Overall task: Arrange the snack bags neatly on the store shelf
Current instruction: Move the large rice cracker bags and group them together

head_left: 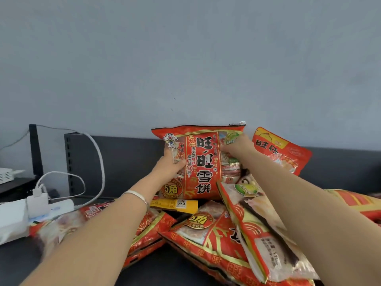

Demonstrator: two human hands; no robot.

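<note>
Head view, upright bag [203, 162], toppled bags [206, 234], charger [39, 201]

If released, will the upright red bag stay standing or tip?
Probably tips: the upright bag stands on uneven loose bags. Likely light and puffy; the left hand and right hand grip only its sides. Glossy film may slide.

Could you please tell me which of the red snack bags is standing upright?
The large red bag at the back centre, gripped on each side by the left hand and right hand; the others lie flat or lean.
</note>
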